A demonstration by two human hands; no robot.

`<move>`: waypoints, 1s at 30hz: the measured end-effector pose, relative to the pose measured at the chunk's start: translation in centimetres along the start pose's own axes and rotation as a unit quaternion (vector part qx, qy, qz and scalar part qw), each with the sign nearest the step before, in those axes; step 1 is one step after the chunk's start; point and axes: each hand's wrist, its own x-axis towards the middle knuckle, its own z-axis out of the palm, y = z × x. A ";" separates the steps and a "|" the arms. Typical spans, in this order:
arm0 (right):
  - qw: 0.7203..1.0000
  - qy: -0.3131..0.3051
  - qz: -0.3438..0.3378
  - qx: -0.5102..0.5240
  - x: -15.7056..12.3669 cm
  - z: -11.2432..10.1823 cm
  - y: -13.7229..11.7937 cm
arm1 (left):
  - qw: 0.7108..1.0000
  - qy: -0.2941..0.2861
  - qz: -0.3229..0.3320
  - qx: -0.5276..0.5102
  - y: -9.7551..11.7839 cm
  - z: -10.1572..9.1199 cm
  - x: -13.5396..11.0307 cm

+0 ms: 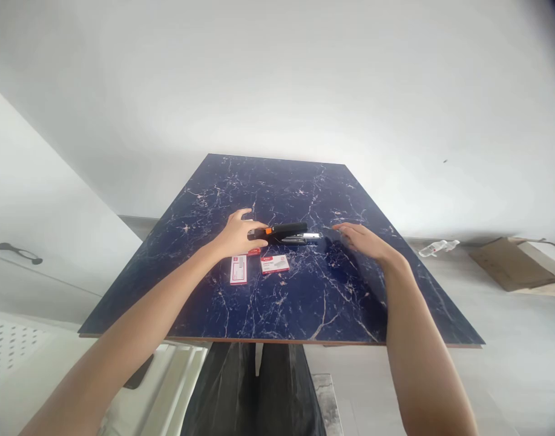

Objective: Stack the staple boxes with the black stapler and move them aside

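A black stapler [290, 230] with an orange patch lies across the middle of the blue table, its metal magazine part [312, 235] sticking out to the right. My left hand [239, 235] is closed around the stapler's left end with thumb and fingers. To the right of the metal part, slightly apart from it, is my right hand [359, 237]. Its fingers are pressed together, and whatever they hold is too small to make out. Just below the stapler lie two small red-and-white boxes, one upright box [238, 270] and one sideways box [275, 264]. Another red item [254, 252] is partly hidden under my left hand.
The dark blue marbled table [277, 315] stands against a white wall. On the floor to the right are an open cardboard box [508, 263] and a clear plastic item [436, 248]. A white cabinet with a dark handle [19, 252] is on the left.
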 end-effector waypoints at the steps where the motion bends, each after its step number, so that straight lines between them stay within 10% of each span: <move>1: 1.000 -0.007 -0.010 -0.004 0.1 0.3 -0.9 | 1.000 -0.004 0.003 0.012 -0.1 0.1 -0.1; 15: 0.973 -0.103 -0.001 0.208 0.5 1.8 -2.9 | 0.999 -0.018 -0.020 0.020 -1.0 -0.1 -0.1; 20: 0.997 -0.066 -0.034 0.037 -1.2 1.6 -4.1 | 0.998 -0.023 -0.039 0.037 -0.8 0.1 -0.1; 25: 0.963 -0.185 -0.187 -0.056 -3.6 3.6 -5.5 | 0.999 -0.020 -0.024 0.041 -1.0 0.3 0.0; 30: 0.953 -0.168 -0.237 -0.086 -3.4 6.0 -5.6 | 0.999 -0.011 -0.015 0.047 -1.4 0.5 0.0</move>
